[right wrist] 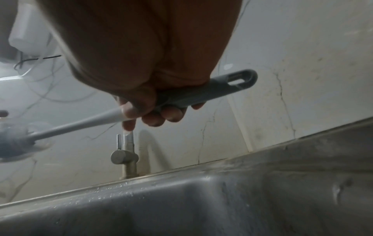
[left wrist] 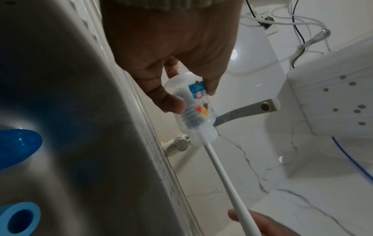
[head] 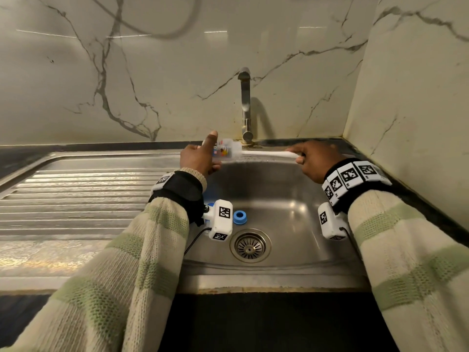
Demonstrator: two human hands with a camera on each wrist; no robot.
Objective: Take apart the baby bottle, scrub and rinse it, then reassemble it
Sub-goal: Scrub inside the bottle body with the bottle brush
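Note:
My left hand (head: 200,158) grips the clear baby bottle (head: 224,148) on its side above the back of the sink basin, mouth pointing right. In the left wrist view the bottle (left wrist: 199,108) shows coloured prints, and the brush's dark bristles sit inside it. My right hand (head: 313,161) grips the bottle brush (head: 269,154) by its grey handle (right wrist: 201,92); the white shaft (left wrist: 220,172) runs into the bottle's mouth. On the basin floor lie the blue collar ring (head: 239,217) and a blue cap (left wrist: 18,146), which my left wrist mostly hides in the head view.
The steel sink (head: 291,212) has a drain (head: 250,246) at its middle and a ribbed drainboard (head: 76,199) to the left. The tap (head: 245,105) stands behind the basin, with no water running. Marble walls close the back and right.

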